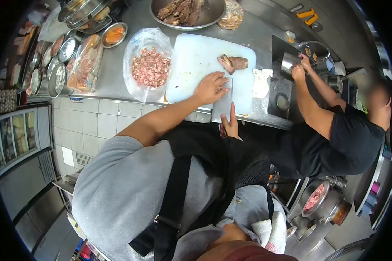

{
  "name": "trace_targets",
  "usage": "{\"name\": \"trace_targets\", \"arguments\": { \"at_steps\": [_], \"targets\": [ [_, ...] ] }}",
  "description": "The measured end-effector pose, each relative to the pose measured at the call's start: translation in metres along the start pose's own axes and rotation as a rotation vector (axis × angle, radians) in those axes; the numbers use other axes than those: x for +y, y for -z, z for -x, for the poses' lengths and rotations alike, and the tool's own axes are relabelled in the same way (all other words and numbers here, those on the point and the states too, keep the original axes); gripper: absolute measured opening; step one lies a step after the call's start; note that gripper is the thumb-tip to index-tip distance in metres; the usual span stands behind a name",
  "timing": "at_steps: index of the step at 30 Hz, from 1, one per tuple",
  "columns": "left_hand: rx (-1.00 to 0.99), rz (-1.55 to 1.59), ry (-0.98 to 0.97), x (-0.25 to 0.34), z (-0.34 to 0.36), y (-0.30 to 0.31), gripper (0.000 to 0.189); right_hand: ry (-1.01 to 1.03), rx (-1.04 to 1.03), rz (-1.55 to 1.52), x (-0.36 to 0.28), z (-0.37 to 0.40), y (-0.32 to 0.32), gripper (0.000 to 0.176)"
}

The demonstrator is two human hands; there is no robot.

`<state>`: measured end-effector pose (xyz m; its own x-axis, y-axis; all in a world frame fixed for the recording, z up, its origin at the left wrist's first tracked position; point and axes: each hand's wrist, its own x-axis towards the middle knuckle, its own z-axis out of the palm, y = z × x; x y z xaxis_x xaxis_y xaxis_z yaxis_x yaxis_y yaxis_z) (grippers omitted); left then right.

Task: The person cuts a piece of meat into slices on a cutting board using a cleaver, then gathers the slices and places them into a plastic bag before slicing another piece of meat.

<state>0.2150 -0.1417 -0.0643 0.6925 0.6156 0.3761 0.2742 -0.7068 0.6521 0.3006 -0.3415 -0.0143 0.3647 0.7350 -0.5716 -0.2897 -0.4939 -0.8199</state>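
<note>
A cleaver [223,104] with a broad flat blade is held over the near edge of a white cutting board [189,56]. My right hand [231,127] grips it at the lower end, thumb and forefinger along the blade; its handle is hidden. My left hand [211,89] has its fingers apart, with the fingertips touching the blade's upper part. Farther up the board lie chunks of browned meat [237,63], one with a cut face. Left of the board, a clear plastic bag [133,48] holds diced pink meat [151,67].
A white cloth [261,82] lies right of the board. Behind stands a metal bowl [188,27] of large meat pieces. At the right, a co-worker [331,122] holds a metal pot [288,62] over the sink. Several metal bowls and a bagged loaf-like item [86,65] stand left.
</note>
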Motion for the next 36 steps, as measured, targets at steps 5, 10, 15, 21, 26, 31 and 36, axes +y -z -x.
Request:
{"name": "trace_targets", "arguments": {
  "at_steps": [5,10,15,21,26,31,36],
  "targets": [
    [0.304,0.165,0.165,-0.004,-0.003,0.01,0.023,0.154,-0.127,0.128,-0.011,-0.026,-0.048,0.081],
    [0.618,0.097,0.134,-0.015,-0.009,0.089,0.017,0.406,-0.193,0.257,-0.039,-0.04,-0.087,0.074],
    [0.803,-0.006,0.198,-0.039,0.0,0.191,0.017,0.371,-0.425,0.594,-0.118,-0.02,-0.12,0.074],
    [0.72,0.549,0.463,-0.1,0.026,0.213,0.024,0.329,-0.325,0.637,-0.109,-0.021,-0.071,0.071],
    [0.751,0.58,0.423,-0.097,0.031,0.229,0.024,0.386,-0.099,0.563,-0.059,-0.042,0.009,0.071],
    [0.473,-0.018,0.457,-0.113,0.036,0.209,0.044,0.351,0.016,0.594,-0.068,-0.014,0.057,0.068],
    [0.488,-0.172,0.339,-0.071,-0.022,0.169,0.039,0.181,-0.041,0.723,-0.059,-0.01,0.114,0.068]
  ]
}}
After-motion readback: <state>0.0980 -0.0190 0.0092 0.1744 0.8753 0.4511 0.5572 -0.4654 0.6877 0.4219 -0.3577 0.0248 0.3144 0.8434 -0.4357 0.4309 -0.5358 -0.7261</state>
